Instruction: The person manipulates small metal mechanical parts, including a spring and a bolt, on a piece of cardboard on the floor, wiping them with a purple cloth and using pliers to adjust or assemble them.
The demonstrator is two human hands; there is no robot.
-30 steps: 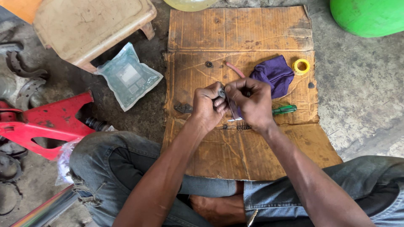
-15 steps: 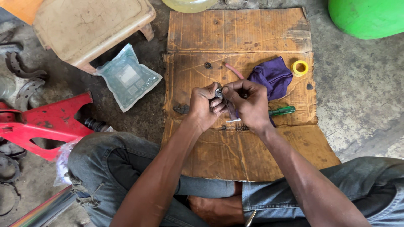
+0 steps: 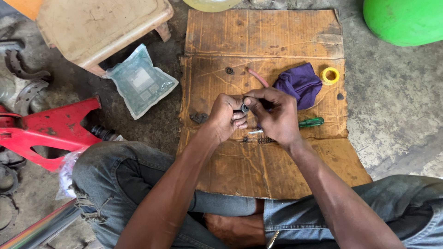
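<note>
My left hand [image 3: 226,117] and my right hand [image 3: 276,115] meet above a flattened cardboard sheet [image 3: 263,32], both pinching one small dark metal part [image 3: 244,108] between their fingertips. Most of the part is hidden by the fingers. Under the hands lie a small coil spring [image 3: 264,139] and a screwdriver with a green handle [image 3: 310,122]. A purple cloth [image 3: 299,83] and a thin pink tube [image 3: 257,77] lie just beyond my right hand.
A yellow tape roll [image 3: 330,75], a small black ring [image 3: 229,70] and a dark metal piece [image 3: 199,117] sit on the cardboard. A clear plastic pouch [image 3: 140,82], a beige stool [image 3: 99,25] and a red metal frame [image 3: 46,129] are left. A green container [image 3: 406,20] stands top right.
Both hands stay together on the small part; the fingers have shifted slightly around it. Nothing else on the cardboard has moved.
</note>
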